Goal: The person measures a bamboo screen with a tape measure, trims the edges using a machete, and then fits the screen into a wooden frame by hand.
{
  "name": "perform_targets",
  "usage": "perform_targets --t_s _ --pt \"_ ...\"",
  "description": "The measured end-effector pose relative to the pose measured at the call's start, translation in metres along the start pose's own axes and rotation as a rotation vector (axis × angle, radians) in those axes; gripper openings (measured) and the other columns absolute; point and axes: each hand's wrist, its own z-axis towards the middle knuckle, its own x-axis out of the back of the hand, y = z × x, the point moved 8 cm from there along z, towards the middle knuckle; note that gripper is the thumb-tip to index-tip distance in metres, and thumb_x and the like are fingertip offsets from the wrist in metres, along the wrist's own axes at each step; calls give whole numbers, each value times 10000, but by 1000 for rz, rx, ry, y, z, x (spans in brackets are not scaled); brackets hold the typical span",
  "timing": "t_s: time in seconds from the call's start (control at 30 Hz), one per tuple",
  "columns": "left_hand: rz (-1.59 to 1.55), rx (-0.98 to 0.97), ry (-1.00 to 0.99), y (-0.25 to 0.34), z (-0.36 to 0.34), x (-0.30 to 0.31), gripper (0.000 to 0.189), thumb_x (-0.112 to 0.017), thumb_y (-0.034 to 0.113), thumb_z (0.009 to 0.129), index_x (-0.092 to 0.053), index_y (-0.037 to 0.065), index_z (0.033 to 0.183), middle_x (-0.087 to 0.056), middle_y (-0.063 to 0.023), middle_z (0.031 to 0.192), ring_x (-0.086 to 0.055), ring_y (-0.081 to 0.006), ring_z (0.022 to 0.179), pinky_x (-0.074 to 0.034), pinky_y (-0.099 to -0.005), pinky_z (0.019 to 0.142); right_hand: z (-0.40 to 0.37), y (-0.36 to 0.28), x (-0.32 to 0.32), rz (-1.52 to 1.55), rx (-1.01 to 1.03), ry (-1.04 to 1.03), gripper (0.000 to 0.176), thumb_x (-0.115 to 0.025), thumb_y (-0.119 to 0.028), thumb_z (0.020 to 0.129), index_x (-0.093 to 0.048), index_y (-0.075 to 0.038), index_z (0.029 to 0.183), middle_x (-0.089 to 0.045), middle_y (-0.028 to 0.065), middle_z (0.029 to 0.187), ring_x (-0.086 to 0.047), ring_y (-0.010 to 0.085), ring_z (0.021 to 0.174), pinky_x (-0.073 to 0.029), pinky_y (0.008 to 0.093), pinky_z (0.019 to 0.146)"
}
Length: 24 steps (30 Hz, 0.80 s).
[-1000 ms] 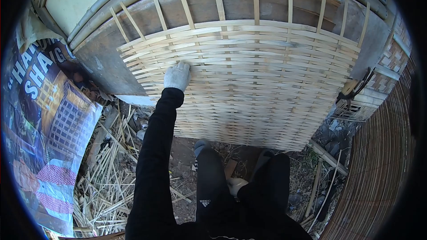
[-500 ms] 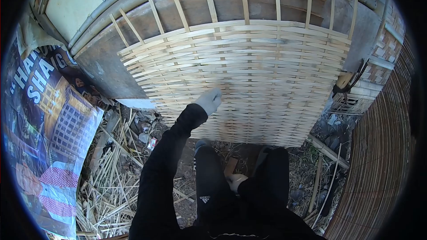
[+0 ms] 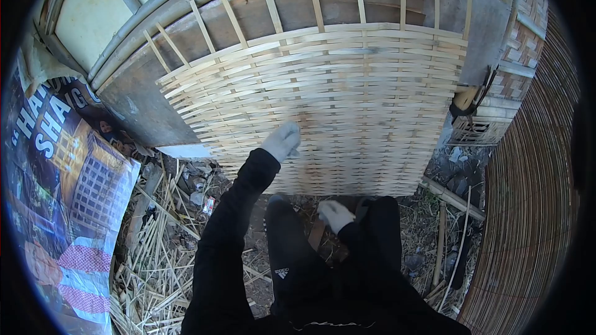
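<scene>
A large woven bamboo panel (image 3: 354, 111) leans in front of me, with bare upright strips rising above its top edge. My left hand (image 3: 282, 141), in a pale glove, is over the panel's lower left middle. Its fingers are curled closed; whether they hold anything is hidden. My right hand (image 3: 336, 215), also gloved, is between my knees, just below the panel's bottom edge. Its fingers look curled together, and I cannot make out anything in them. A brown block-like piece (image 3: 316, 234) lies on the ground just below that hand.
A flat board (image 3: 136, 108) stands behind the panel. Left are a printed banner (image 3: 46, 167) and scattered bamboo scraps (image 3: 158, 260). At the right are a bamboo pole (image 3: 453, 197), a rolled slatted mat (image 3: 521, 174) and a tool with a pale handle (image 3: 464, 99).
My right hand has risen from between my thighs toward the panel's bottom edge. The left hand has turned slightly, staying over the panel. The view has shifted a little, moving the scene left and up.
</scene>
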Motion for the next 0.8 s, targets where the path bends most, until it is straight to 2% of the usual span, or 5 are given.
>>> perform_targets --t_s 0.3,0.37,0.5,0.63,0.8 --pt "-114 -3 -12 -4 -3 -16 67 -490 142 958 -494 90 915 -500 -16 683 -481 -114 576 -489 -301 585 133 -211 -25 456 13 -129 426 -586 -380 953 -541 -71 1244 -640 68 1119 -627 196 981 -506 363 850" --pt "154 -37 12 1 0 -13 123 -495 140 972 -474 83 866 -498 -12 673 -469 -114 566 -453 -270 573 211 -219 -21 -42 651 -83 305 -576 -343 961 -586 -81 1116 -654 37 953 -627 167 832 -515 339 762" --pt "541 -187 69 12 2 4 162 -507 204 978 -543 47 982 -620 -191 747 -622 -361 693 -490 -415 632 198 -234 -51 669 51 -277 213 -550 -275 971 -654 -90 989 -598 -4 728 -566 138 613 -488 287 604" --pt "839 -123 -24 49 7 24 165 -569 189 934 -559 44 1013 -640 -231 864 -629 -408 840 -492 -475 759 195 -249 -40 168 206 -115 246 -525 -250 969 -660 -57 1039 -608 50 743 -601 173 656 -490 307 615" --pt "1085 -568 614 112 34 85 450 -648 118 858 -555 178 1295 -496 -195 1389 -492 -380 1269 -435 -472 1014 165 -278 -20 -486 576 232 311 -504 -298 956 -667 -51 1052 -706 158 980 -668 318 874 -512 389 796"
